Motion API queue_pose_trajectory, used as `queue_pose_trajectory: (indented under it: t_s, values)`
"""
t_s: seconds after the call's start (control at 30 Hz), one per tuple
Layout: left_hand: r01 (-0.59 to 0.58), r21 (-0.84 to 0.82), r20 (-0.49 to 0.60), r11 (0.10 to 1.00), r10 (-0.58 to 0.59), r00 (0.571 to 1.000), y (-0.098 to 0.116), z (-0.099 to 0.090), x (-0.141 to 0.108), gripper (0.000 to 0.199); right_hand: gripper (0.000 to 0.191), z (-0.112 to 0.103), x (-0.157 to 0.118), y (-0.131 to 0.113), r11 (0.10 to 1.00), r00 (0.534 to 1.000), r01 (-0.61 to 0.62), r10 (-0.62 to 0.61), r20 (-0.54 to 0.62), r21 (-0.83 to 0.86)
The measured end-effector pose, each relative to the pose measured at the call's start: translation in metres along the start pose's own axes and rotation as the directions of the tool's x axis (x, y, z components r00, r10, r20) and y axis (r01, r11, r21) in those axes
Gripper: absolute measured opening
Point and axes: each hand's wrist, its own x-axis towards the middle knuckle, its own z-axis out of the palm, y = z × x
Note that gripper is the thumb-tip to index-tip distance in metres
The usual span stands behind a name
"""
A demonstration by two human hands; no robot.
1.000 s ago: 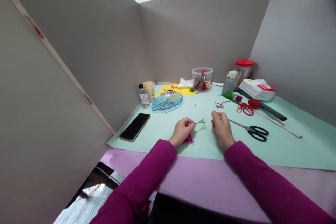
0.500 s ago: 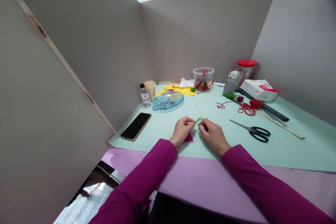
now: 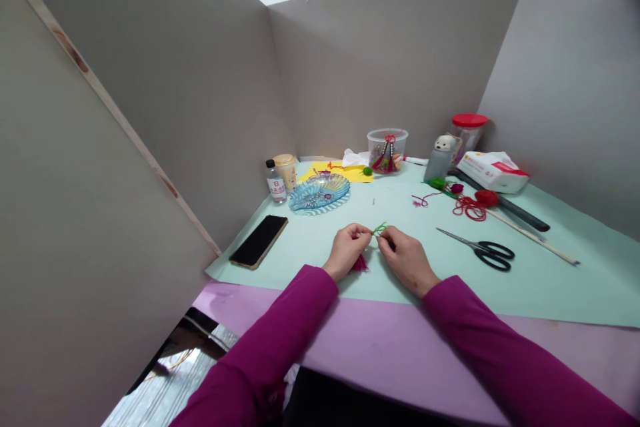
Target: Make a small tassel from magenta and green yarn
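Both hands are close together over the pale green sheet [image 3: 320,240]. A magenta tassel [image 3: 360,264] hangs out below my left hand [image 3: 349,249], whose thumb and index finger are pinched at its top. Green yarn [image 3: 381,228] loops up between the two sets of fingertips. My right hand [image 3: 406,258] is closed in a pinch on the yarn's other side; how its fingers grip the strand is too small to see fully. To the right of that hand lie black-handled scissors [image 3: 480,248], blades pointing left.
A phone [image 3: 259,241] lies at left. Behind the hands are a blue shell-shaped dish [image 3: 321,193] with beads, a small bottle [image 3: 275,181] and a clear tub [image 3: 388,151]. At right are red cord [image 3: 470,208], a tissue pack [image 3: 493,172] and a thin stick [image 3: 535,237].
Barely anything differs. The green yarn's loops have shifted slightly between the fingertips, while both hands stay in almost the same place.
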Motion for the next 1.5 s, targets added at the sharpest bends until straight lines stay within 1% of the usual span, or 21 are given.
queue_pose_trajectory:
  t_s: [0.13, 0.3, 0.73, 0.93, 1.2, 1.27, 1.37, 1.43, 1.5]
  values:
    - [-0.013, 0.002, 0.014, 1.0, 0.013, 1.0, 0.0, 0.0, 0.0, 0.021, 0.018, 0.001, 0.0, 0.002, 1.0, 1.0, 0.003, -0.003, 0.004, -0.008]
    - [0.007, -0.013, -0.018, 1.0, -0.007, 1.0, 0.003, 0.001, -0.001, 0.022, 0.018, 0.0, 0.0, 0.001, 1.0, 1.0, 0.018, -0.018, 0.003, -0.014]
    - [-0.019, -0.013, 0.013, 1.0, 0.019, 1.0, 0.003, 0.0, -0.001, 0.02, 0.018, 0.001, 0.001, 0.004, 1.0, 0.999, 0.008, -0.007, 0.043, -0.03]
    - [-0.067, 0.023, 0.006, 0.997, 0.067, 0.998, 0.002, 0.0, -0.001, 0.018, 0.017, 0.001, 0.001, 0.002, 0.998, 0.999, 0.001, 0.001, 0.048, -0.062]
    - [-0.077, 0.103, 0.034, 0.992, 0.074, 0.997, 0.0, 0.002, -0.001, 0.016, 0.018, 0.001, 0.001, 0.004, 0.989, 0.999, -0.016, 0.02, 0.027, -0.145]
    - [-0.065, 0.115, 0.032, 0.991, 0.061, 0.998, 0.002, 0.002, -0.001, 0.014, 0.018, 0.002, 0.001, 0.003, 0.985, 0.999, -0.014, 0.018, 0.026, -0.173]
    - [0.004, 0.148, 0.033, 0.989, -0.009, 0.999, 0.006, 0.002, -0.004, 0.013, 0.019, 0.002, 0.003, 0.004, 0.973, 0.999, -0.002, 0.011, 0.037, -0.23]
    - [0.048, 0.173, 0.04, 0.984, -0.056, 0.998, 0.01, 0.002, -0.006, 0.013, 0.019, -0.003, 0.007, 0.012, 0.96, 0.999, -0.037, 0.045, 0.023, -0.277]
    - [0.052, 0.177, 0.031, 0.983, -0.058, 0.998, 0.013, 0.002, -0.008, 0.013, 0.018, -0.012, 0.014, 0.026, 0.941, 0.99, -0.143, 0.139, -0.035, -0.307]
